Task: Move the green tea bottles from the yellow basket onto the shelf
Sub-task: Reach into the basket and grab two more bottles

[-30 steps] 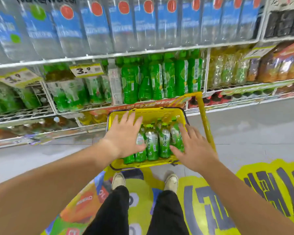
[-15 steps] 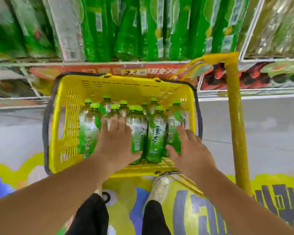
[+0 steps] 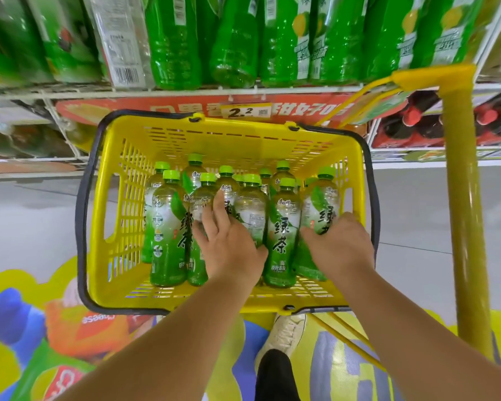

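The yellow basket [image 3: 243,134] stands on the floor right in front of me, below the shelf [image 3: 185,90]. Several green tea bottles [image 3: 168,227] with light green caps stand upright inside it. My left hand [image 3: 229,247] is down among the middle bottles, fingers spread around one and thumb against its neighbour. My right hand [image 3: 340,244] wraps the rightmost bottle [image 3: 323,204] by the basket's right wall. Both grips hide the lower parts of those bottles.
Large dark green bottles [image 3: 174,39] fill the shelf above the basket, with a 2.2 price tag [image 3: 245,111] on its edge. A yellow pole-like handle [image 3: 460,198] rises at the right. My shoe [image 3: 284,334] is just below the basket on a colourful floor sticker [image 3: 70,357].
The view has dropped and closed in on the basket. Both hands have gone from hovering over the bottles to sinking between them and closing around two.
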A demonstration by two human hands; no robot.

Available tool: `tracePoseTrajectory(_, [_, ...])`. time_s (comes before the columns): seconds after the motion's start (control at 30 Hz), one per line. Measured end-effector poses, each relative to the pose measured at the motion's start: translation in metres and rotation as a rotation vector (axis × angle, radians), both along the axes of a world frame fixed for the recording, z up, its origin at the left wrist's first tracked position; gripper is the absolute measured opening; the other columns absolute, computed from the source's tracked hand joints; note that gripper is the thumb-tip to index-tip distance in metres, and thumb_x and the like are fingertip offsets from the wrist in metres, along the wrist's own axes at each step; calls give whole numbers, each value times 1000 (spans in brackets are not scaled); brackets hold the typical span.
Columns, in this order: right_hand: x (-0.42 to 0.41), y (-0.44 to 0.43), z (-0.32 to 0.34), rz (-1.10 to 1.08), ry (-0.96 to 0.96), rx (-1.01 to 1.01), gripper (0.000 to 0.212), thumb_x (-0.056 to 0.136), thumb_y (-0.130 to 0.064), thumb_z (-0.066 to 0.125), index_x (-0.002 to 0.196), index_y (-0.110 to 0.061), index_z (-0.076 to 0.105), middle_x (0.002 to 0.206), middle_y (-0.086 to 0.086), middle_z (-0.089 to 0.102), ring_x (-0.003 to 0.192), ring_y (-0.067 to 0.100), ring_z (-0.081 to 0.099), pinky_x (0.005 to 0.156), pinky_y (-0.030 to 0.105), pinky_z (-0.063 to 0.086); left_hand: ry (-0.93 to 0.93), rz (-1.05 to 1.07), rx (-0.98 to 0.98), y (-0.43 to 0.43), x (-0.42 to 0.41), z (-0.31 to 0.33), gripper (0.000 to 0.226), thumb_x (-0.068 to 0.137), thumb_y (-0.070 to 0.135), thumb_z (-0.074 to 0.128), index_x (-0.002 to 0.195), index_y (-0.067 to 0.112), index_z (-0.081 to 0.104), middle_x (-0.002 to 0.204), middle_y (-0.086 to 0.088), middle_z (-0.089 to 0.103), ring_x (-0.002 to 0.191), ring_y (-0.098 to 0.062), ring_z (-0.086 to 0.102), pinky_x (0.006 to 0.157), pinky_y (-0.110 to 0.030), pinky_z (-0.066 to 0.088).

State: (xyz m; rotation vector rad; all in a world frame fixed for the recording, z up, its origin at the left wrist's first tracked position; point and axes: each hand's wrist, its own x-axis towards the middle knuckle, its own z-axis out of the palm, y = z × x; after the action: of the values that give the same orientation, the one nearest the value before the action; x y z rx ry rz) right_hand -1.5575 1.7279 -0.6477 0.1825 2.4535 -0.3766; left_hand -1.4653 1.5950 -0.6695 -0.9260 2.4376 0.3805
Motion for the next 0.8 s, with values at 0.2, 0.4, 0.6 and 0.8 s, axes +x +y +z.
tracePoseTrajectory(0.2, [11,6,-6,-281,-62,-208,39,85,-37,69,110,-13,53,85,0,61,67,14,59,47,25,37,150,16,-58,7,11,-7,81,76,56,71,133,3,47,147,-9,23,140,-31,18,121,-45,20])
tracePoseTrajectory(0.4, [15,12,-13,-362,-60,-323,40,87,-33,70,114,-15,47,87,-2,59,67,11,57,46,24,35,164,193,171,10,8,-2,66,81,37,77,128,7,41,126,-9,50,120,-27,48,99,-35,46])
tracePoseTrajectory(0.6, [15,17,-22,-366,-57,-353,42,80,-34,76,111,-13,57,87,3,67,65,15,64,37,19,37,69,208,201,4,-4,1,67,76,37,83,120,8,42,119,-9,52,111,-28,51,96,-35,45])
tracePoseTrajectory(0.8, [16,22,-10,-308,-63,-369,38,77,-31,77,108,-19,58,85,1,69,67,18,66,47,23,41,108,406,414,3,-3,12,44,74,20,83,100,10,49,124,-11,38,73,-19,55,52,-25,47])
